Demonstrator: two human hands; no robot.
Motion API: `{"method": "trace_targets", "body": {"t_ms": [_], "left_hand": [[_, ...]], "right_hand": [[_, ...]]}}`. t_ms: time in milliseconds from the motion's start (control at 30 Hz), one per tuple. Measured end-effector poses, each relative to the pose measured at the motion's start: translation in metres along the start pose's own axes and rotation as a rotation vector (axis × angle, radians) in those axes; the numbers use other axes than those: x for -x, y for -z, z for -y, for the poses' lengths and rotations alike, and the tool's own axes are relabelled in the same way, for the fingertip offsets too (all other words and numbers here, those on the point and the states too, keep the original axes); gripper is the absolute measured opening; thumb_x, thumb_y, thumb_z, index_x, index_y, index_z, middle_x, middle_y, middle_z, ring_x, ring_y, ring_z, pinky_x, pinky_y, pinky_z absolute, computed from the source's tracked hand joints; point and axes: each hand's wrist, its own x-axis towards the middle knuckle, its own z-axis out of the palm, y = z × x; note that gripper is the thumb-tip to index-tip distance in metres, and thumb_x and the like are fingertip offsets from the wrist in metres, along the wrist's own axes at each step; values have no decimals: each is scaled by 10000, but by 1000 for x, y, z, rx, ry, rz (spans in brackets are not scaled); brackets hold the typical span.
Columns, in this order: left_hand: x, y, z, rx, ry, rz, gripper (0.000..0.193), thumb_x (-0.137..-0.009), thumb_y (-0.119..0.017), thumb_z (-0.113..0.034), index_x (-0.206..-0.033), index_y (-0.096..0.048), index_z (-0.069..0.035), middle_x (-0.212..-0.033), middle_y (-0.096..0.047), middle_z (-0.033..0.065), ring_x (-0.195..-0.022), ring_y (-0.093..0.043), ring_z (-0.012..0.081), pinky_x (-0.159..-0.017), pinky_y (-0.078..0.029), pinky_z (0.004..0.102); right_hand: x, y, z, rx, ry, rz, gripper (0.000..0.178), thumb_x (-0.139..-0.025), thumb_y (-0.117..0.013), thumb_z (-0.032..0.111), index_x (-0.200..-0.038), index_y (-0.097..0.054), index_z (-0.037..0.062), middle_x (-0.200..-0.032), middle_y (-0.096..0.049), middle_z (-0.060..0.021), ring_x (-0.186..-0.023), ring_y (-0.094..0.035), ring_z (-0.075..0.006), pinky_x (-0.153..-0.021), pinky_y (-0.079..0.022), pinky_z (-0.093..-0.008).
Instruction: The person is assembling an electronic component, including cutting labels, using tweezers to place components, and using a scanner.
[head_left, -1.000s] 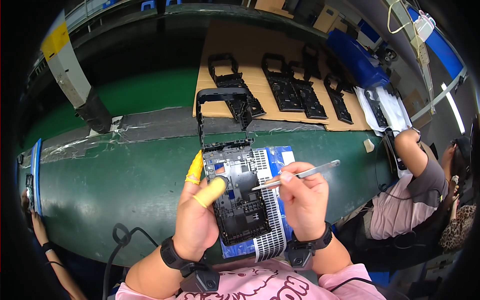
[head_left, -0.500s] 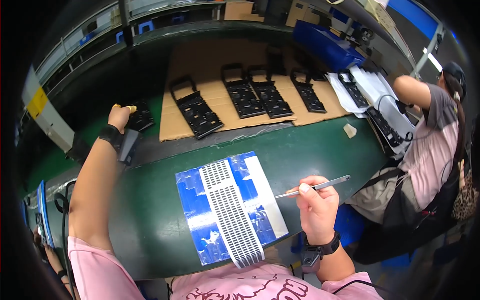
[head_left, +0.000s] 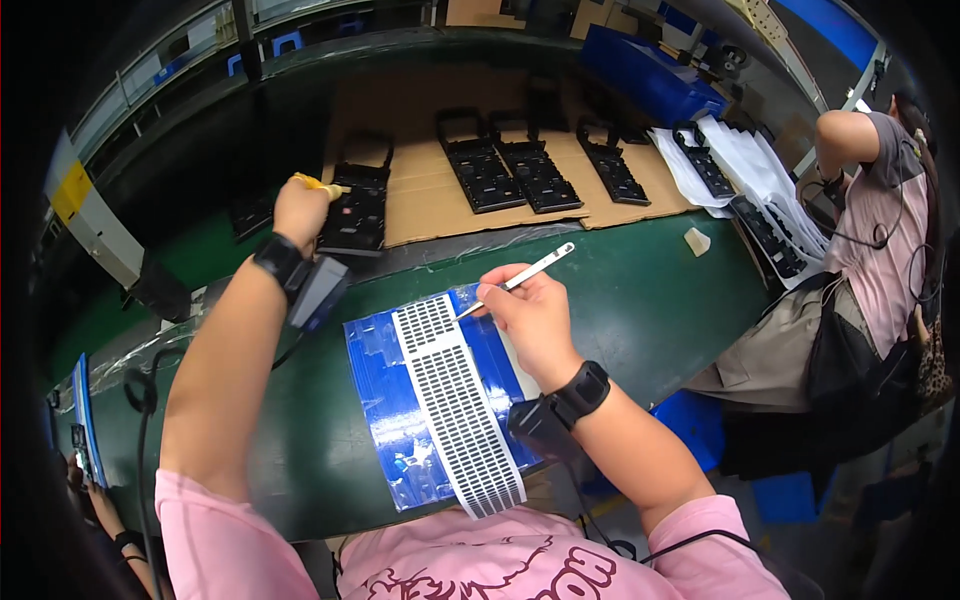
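Black plastic frame with a loop handle [head_left: 355,222] at the left end of a flat brown cardboard sheet [head_left: 412,200], loop pointing away, right by the left hand [head_left: 302,212]. Yellow finger covers [head_left: 332,188] reaching over the frame's left side; cannot tell whether the left grip is clamped on it or merely laid there. Nearer, on the dark green tabletop [head_left: 640,290], a shiny blue board [head_left: 370,355] crossed lengthwise by a long white strip of small black rectangles [head_left: 460,400]. Above the strip's far end, slim silver metal tweezers [head_left: 548,260], clamped between thumb and forefinger in the grip of the right hand [head_left: 535,315], tips at the strip's right edge, contact too fine to tell. Farther right on the cardboard, three similar black frames [head_left: 537,178], loops pointing away. Behind these, a blue plastic bin [head_left: 640,85]; to the right, crumpled white sheets [head_left: 745,150] and a small off-white chunk [head_left: 697,241]. At far right, a co-worker in pink and grey [head_left: 892,222], arm raised
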Motion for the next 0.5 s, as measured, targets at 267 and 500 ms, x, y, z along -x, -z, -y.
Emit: {"method": "trace_targets", "body": {"t_ms": [267,500], "left_hand": [[150,23,-60,664,80,95,212,-814,-563,-118,-998,-553,-14,-901,-608,42,-746,-585,104,-684,-501,247],[223,20,-40,919,304,40,428,-760,-544,-25,-1178,-453,-27,-977,-562,56,-748,-538,113,-680,-475,226]], "right_hand": [[-7,13,-15,44,-64,3,121,-756,-596,-14,-873,-566,-15,-692,-607,-52,-597,-587,-83,-468,-369,-166],[-8,0,-13,54,-91,7,127,-766,-599,2,-885,-561,-22,-704,-614,-53,-588,-571,-70,-483,-385,-165]]}}
